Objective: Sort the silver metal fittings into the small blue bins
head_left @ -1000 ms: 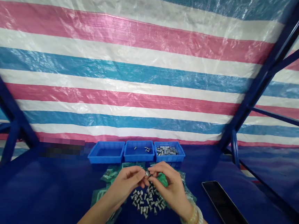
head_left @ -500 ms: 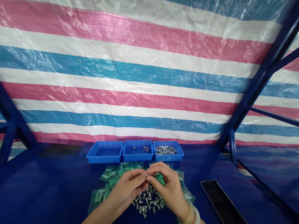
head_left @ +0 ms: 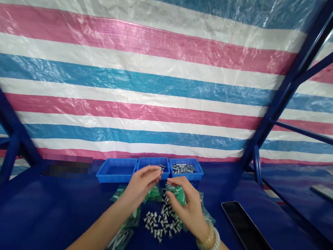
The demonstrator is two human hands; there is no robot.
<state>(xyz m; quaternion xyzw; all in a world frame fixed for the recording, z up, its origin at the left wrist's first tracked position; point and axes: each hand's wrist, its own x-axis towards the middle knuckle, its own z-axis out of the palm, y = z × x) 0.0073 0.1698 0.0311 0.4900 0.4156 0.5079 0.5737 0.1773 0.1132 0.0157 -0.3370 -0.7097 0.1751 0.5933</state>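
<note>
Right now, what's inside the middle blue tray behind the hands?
The middle blue tray holds a few small metal fasteners near its far right side. The person's left hand covers its near part, so anything lying there cannot be seen.

Wall: pink, white and blue striped plastic tarp (head_left: 134,87), lit glossy
Frame: blue steel beams (head_left: 289,83) slanting up either side
Tabletop: dark blue tabletop (head_left: 45,211)
Beyond right: apparently another blue surface (head_left: 298,179), hard to make out
</note>
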